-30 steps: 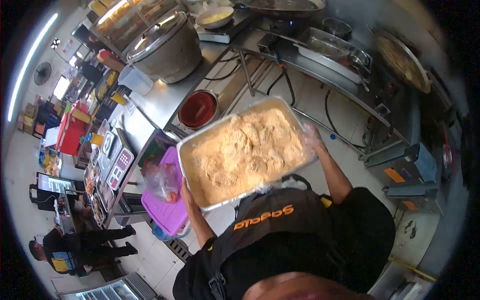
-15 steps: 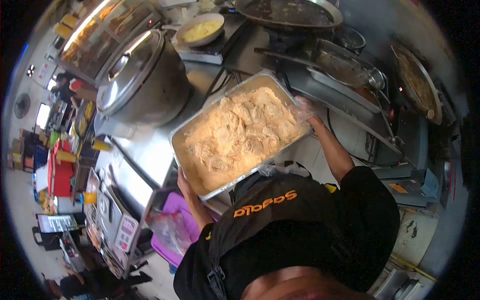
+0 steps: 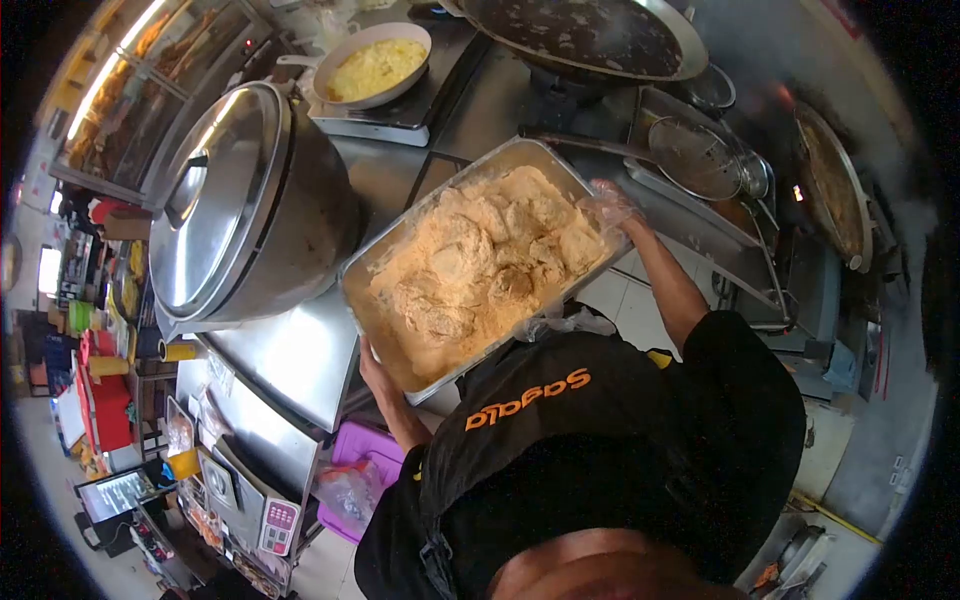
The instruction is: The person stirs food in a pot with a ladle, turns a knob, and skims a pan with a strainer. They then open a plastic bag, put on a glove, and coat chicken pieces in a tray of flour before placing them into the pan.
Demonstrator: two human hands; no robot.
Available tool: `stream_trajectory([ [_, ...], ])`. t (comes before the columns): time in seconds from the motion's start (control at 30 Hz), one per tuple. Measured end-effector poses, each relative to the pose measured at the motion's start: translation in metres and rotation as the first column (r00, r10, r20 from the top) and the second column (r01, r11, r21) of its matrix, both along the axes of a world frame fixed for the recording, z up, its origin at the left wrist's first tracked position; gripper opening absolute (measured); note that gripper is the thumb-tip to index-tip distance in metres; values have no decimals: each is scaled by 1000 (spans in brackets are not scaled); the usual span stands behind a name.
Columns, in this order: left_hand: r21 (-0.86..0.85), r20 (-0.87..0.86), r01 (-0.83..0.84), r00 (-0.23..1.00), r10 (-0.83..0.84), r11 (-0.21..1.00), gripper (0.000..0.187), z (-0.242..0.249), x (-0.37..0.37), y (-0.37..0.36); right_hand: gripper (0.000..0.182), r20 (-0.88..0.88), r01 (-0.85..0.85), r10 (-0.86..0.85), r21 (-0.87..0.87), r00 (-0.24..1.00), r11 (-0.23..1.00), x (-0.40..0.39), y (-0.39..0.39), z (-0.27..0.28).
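I hold a rectangular metal tray (image 3: 401,222) tilted across my front. Inside it lie several flour-coated pieces of food (image 3: 465,262), probably chicken, in loose orange-tinted flour. My right hand (image 3: 610,207), in a clear plastic glove, grips the tray's far right end. At the near left side my left hand (image 3: 372,372) clasps the rim, its fingers mostly hidden under the tray. A large lidded pot (image 3: 310,205) stands just left of the tray. Beyond the tray, a wide wok (image 3: 575,40) holds dark liquid.
A pan of yellow food (image 3: 378,70) sits on a flat stove at the back. To the right are a round strainer (image 3: 695,158) and another wok (image 3: 832,180). A steel counter (image 3: 285,355), a scale (image 3: 279,526) and a purple bin (image 3: 365,445) stand on the left.
My view has shifted, so the lidded pot and the back wok look larger and closer. The tray stays in both hands at nearly the same tilt.
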State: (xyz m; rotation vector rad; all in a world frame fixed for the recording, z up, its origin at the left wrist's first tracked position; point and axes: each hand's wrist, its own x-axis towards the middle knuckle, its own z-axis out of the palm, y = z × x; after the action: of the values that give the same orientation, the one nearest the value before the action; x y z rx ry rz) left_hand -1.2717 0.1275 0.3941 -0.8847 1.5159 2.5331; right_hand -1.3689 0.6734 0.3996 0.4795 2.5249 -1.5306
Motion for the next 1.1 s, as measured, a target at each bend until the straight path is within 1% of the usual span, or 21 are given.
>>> stream_trajectory([
  [0.07, -9, -11, 5, 1000, -5, 1000, 47, 14, -6, 0, 70, -144, 91, -53, 269, 988, 959, 4, -18, 6],
  [0.17, -69, -29, 41, 999, -43, 997, 47, 29, -8, -1, 61, -109, 45, -42, 21, 993, 999, 4, -16, 23],
  [0.23, -76, -10, 38, 999, -39, 996, 47, 36, -8, 3, 62, -92, -32, 33, 21, 995, 999, -11, 2, 6],
  [0.3, -71, 12, 53, 999, -52, 996, 46, 42, -9, 7, 60, -109, -23, 35, 104, 993, 994, -9, 14, -7],
  [0.37, -54, 29, 65, 998, -64, 996, 46, 51, -7, 12, 56, -169, 57, -12, 262, 986, 963, -5, 19, -11],
  [0.47, -71, 19, 33, 999, -32, 997, 47, 28, -10, 13, 56, -383, 46, -12, 79, 923, 996, -15, 73, -101],
  [0.5, -102, 16, 39, 999, -38, 994, 47, 22, -11, 17, 59, -252, 24, 7, 121, 968, 992, -13, 64, -79],
  [0.53, -133, 9, 45, 999, -45, 990, 46, 18, -15, 20, 61, -118, -4, 23, 160, 993, 987, -15, 39, -26],
  [0.57, -167, -1, 54, 999, -55, 985, 46, 15, -20, 21, 63, 14, -33, 31, 192, 999, 981, -18, 23, 6],
  [0.6, -154, -1, 39, 999, -39, 987, 44, 5, -29, 31, 64, -75, -56, 62, 84, 995, 995, -34, 34, -7],
  [0.63, -133, -8, 39, 999, -40, 990, 43, -1, -31, 30, 64, -92, -60, 67, 76, 994, 995, -34, 38, -10],
  [0.67, -109, -12, 38, 999, -40, 993, 41, -6, -31, 31, 64, -64, -55, 63, 119, 996, 991, -34, 42, -12],
  [0.77, -141, 73, 73, 995, -63, 987, 39, 4, -31, 37, 66, 87, -54, 29, 301, 996, 952, -24, 15, 41],
  [0.83, -219, 117, 143, 986, -120, 965, 40, 4, -28, 35, 68, 118, -8, -33, 326, 992, 945, -19, 1, 65],
  [0.87, -258, 137, 179, 980, -147, 950, 41, 3, -26, 34, 69, 106, 44, -77, 284, 991, 958, -20, 6, 53],
  [0.9, -257, 120, 183, 980, -156, 949, 41, -1, -25, 31, 68, 147, -81, 23, 397, 989, 914, -25, 7, 53],
  [0.93, -255, 104, 185, 981, -163, 949, 40, -5, -24, 29, 66, 224, -141, 40, 454, 974, 880, -28, 9, 56],
  [0.97, -251, 88, 184, 982, -167, 950, 40, -8, -25, 26, 64, 315, -152, -13, 493, 949, 857, -26, 11, 61],
  [1.03, -239, 82, 143, 989, -127, 961, 39, -1, -24, 32, 60, 295, -96, -109, 600, 949, 794, -24, -13, 111],
  [1.07, -231, 90, 138, 989, -121, 963, 39, 8, -13, 34, 59, 215, -63, -102, 643, 971, 763, -20, -24, 128],
  [1.1, -218, 104, 131, 988, -111, 967, 39, 15, -12, 37, 56, 56, -15, -34, 703, 998, 711, -23, -35, 133],
])
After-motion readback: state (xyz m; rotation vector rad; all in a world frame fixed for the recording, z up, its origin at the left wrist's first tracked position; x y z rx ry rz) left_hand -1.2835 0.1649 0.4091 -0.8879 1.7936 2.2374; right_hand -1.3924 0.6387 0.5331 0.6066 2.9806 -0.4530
